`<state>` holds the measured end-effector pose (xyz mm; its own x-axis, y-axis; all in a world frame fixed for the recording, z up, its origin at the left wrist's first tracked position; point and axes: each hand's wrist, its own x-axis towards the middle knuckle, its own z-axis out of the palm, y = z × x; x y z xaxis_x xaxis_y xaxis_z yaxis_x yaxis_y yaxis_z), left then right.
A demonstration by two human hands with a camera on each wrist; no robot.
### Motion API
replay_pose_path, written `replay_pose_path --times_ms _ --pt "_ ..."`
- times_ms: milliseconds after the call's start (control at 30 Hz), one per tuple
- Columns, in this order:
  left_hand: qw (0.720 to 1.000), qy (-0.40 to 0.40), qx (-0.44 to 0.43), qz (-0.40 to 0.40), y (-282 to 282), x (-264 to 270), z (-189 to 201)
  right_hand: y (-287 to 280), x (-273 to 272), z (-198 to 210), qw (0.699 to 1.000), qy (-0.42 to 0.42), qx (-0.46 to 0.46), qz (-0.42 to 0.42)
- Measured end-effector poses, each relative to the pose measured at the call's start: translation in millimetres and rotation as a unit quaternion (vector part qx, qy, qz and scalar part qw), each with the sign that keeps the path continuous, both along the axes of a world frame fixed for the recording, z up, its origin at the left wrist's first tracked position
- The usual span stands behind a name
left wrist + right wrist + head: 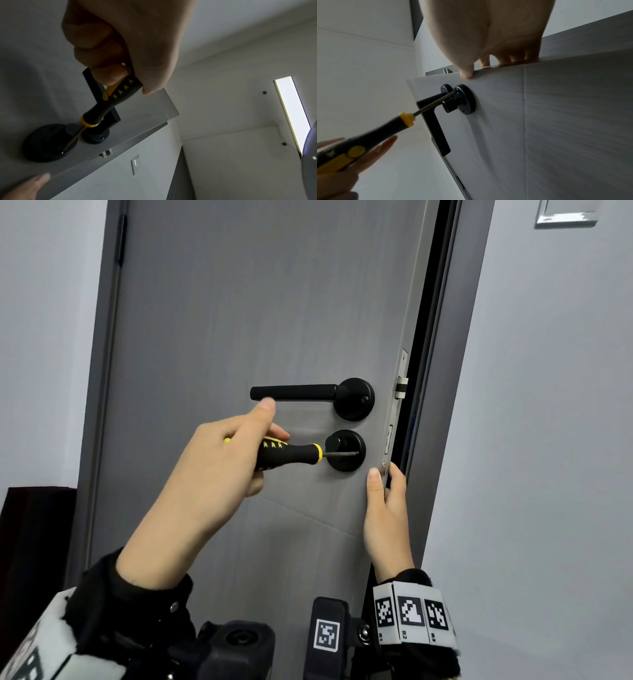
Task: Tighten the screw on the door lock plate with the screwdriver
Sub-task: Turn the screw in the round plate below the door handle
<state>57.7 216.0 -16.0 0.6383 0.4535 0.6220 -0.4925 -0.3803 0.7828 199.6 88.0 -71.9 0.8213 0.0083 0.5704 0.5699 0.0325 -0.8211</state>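
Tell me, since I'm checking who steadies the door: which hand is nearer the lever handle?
Left. The left hand sits just below the lever handle; the right hand grips the door edge, lower and farther.

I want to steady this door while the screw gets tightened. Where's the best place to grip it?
Grip the door at its free edge, just below the round lock plate, coming from the open side. The right hand does so: thumb on the face, fingers wrapped around the edge, clear of the screwdriver.
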Motion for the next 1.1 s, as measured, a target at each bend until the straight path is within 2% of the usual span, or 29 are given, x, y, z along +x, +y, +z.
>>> replay_pose_path --times_ms 233,433,700,933,1100 --pt "1.000 0.001 0.005 0.004 10 3 -5 0 -2 1 1.000 -0.002 -0.003 -0.004" --pt "0.996 0.009 0.008 -0.088 5 -3 -2 -1 -4 1 1.000 -0.001 -0.004 -0.001" --pt "0.999 -0.010 -0.032 -0.035 4 0 0 -1 -3 0 1.000 0.002 -0.004 -0.004" --pt "0.993 0.036 -0.017 -0.112 17 -2 -7 -2 -3 1 1.000 -0.007 -0.006 -0.001" --pt "0.995 0.036 0.023 -0.089 25 -6 -3 -1 -1 0 1.000 -0.008 0.000 -0.001"
